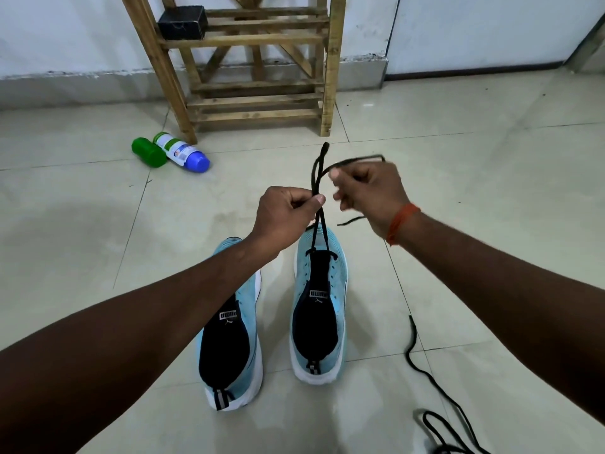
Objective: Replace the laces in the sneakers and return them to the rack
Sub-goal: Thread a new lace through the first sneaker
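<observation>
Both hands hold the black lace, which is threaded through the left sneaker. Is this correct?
No. The head view shows the black lace threaded through the right sneaker, not the left sneaker. The left hand and right hand do hold it.

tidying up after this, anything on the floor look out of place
A green bottle and a blue-capped white bottle lie on their sides beside the wooden rack, and a loose black lace trails across the tiles.

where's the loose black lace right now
In the head view, the loose black lace lies on the tiled floor at lower right, just right of the right-hand sneaker.
</observation>
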